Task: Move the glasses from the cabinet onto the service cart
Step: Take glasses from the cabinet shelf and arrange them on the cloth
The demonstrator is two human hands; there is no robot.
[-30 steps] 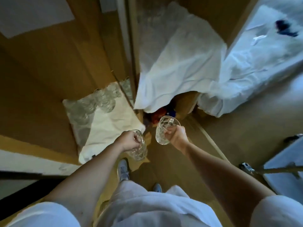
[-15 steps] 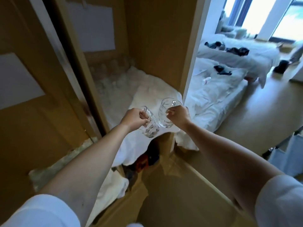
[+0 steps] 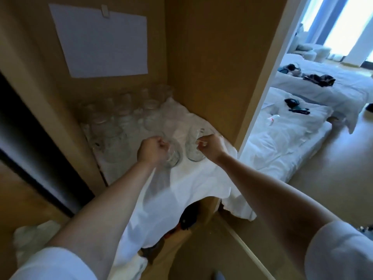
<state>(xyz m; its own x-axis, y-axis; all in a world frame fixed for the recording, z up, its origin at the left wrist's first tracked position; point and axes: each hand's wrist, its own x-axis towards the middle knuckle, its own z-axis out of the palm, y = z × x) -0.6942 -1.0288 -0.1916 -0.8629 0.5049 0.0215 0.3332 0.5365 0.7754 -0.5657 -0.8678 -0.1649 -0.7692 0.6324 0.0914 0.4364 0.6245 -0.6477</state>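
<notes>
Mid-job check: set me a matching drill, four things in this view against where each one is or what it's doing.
Things
1. left hand
2. sheet of paper
3. group of glasses
4. dark clothes

Places or states
A. lying on the far bed
B. standing at the rear of the cabinet
C. on the cabinet's back wall
D. gripping a glass

Pairs: 1-D, 2-C, 3-B, 4-A

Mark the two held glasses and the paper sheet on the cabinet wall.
left glass [image 3: 174,158]: head view, lower body
right glass [image 3: 192,152]: head view, lower body
paper sheet [image 3: 101,41]: head view, its middle
</notes>
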